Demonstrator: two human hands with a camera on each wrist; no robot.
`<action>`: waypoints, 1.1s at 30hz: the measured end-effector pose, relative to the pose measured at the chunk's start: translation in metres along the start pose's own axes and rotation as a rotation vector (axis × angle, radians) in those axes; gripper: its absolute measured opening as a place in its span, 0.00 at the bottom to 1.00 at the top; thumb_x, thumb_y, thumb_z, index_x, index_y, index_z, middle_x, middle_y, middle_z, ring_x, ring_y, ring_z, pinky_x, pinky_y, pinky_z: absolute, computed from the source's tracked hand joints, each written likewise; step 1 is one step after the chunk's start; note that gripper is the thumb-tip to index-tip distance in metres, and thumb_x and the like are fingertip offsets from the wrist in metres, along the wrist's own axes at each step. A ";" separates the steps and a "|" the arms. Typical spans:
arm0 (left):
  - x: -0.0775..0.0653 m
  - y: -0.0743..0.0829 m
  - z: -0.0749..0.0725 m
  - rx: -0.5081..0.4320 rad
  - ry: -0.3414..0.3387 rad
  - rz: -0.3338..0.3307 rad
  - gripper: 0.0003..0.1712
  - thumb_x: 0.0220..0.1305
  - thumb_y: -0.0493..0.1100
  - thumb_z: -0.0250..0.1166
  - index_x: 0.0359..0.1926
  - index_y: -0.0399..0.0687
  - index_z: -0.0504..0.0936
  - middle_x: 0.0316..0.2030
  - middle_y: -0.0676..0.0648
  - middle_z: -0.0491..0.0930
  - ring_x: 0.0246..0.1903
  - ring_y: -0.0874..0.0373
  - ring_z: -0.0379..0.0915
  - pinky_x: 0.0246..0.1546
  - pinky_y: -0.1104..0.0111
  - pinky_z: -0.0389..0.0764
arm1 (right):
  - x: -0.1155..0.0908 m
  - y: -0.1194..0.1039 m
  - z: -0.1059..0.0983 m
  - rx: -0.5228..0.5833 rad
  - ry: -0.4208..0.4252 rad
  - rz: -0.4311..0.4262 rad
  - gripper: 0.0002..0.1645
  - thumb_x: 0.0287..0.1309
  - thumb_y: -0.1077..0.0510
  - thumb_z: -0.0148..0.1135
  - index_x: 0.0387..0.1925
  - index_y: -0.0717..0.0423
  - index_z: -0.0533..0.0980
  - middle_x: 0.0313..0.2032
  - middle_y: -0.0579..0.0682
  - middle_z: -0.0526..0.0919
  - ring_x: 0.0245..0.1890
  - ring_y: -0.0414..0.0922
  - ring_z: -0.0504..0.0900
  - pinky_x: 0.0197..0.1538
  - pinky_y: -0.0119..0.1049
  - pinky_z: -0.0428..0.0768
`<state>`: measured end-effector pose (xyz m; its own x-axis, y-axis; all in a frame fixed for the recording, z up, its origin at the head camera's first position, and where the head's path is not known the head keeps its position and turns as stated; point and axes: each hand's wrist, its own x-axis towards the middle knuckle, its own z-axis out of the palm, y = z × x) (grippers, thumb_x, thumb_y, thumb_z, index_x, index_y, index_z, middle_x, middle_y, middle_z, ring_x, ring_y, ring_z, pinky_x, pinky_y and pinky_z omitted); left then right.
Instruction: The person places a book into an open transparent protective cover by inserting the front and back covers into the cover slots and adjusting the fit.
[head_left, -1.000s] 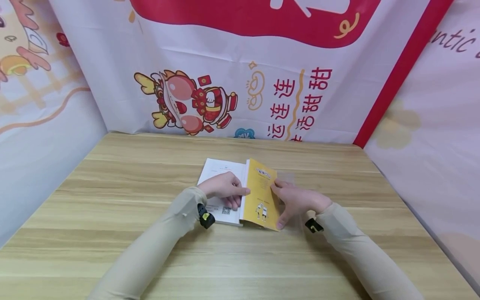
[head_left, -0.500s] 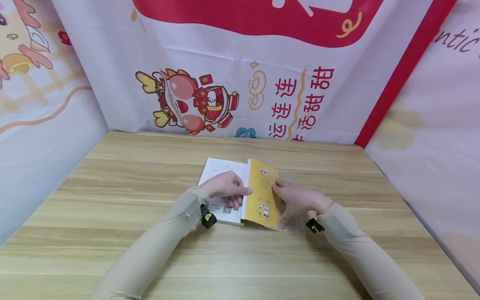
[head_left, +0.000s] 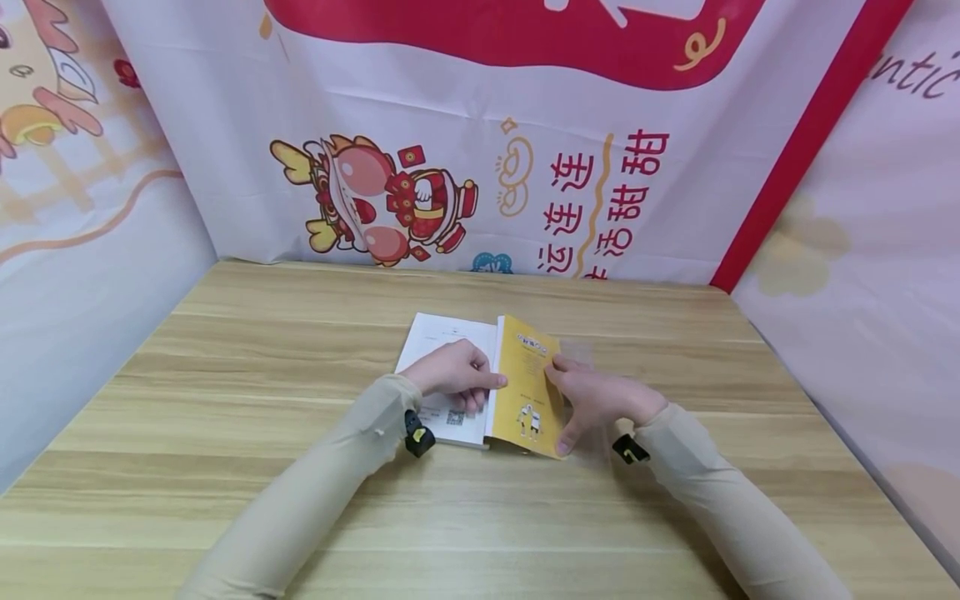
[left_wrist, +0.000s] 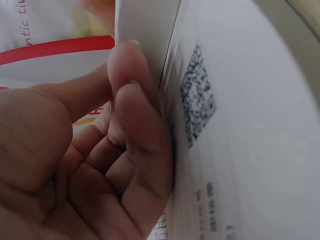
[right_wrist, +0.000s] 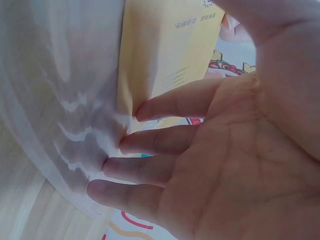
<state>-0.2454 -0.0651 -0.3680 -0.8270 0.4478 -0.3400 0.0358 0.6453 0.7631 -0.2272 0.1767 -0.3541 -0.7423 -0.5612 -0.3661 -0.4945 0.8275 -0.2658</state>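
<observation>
Left hand [head_left: 455, 371] pinches the book [head_left: 468, 429]; right hand [head_left: 594, 396], fingers straight, touches its yellow flap [head_left: 527, 383].

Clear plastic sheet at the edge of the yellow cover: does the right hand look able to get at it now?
Probably yes: the right hand has its fingertips right up by the clear plastic sheet, with nothing visible between them.

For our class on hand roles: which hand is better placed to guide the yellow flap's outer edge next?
Likely the right hand: its fingers touch the outer edge of the yellow flap, beside clear plastic. The left hand is at the opposite edge, by the white page.
</observation>
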 end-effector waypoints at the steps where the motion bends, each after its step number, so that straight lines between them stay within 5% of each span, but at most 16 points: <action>1: 0.001 0.000 0.000 0.000 0.002 0.002 0.20 0.62 0.56 0.64 0.28 0.42 0.79 0.21 0.45 0.80 0.18 0.58 0.77 0.22 0.68 0.79 | 0.000 0.000 0.000 -0.001 -0.001 0.001 0.80 0.26 0.35 0.77 0.71 0.69 0.44 0.71 0.65 0.41 0.71 0.58 0.44 0.68 0.47 0.48; 22: -0.002 0.016 0.011 0.034 0.078 -0.019 0.18 0.62 0.54 0.64 0.28 0.43 0.79 0.20 0.46 0.80 0.18 0.57 0.77 0.14 0.74 0.71 | -0.004 0.002 -0.003 -0.035 0.010 0.005 0.79 0.26 0.32 0.76 0.71 0.69 0.45 0.71 0.65 0.41 0.70 0.59 0.45 0.68 0.48 0.49; 33: 0.001 0.010 -0.007 0.103 -0.085 -0.020 0.24 0.67 0.58 0.58 0.32 0.39 0.79 0.23 0.44 0.81 0.21 0.55 0.79 0.26 0.66 0.81 | -0.001 -0.001 0.000 -0.024 -0.019 -0.013 0.76 0.33 0.34 0.74 0.72 0.67 0.44 0.72 0.63 0.38 0.71 0.56 0.42 0.68 0.45 0.48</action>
<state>-0.2495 -0.0628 -0.3569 -0.7775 0.4827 -0.4031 0.0813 0.7127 0.6967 -0.2261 0.1768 -0.3532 -0.7271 -0.5723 -0.3793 -0.5155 0.8199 -0.2490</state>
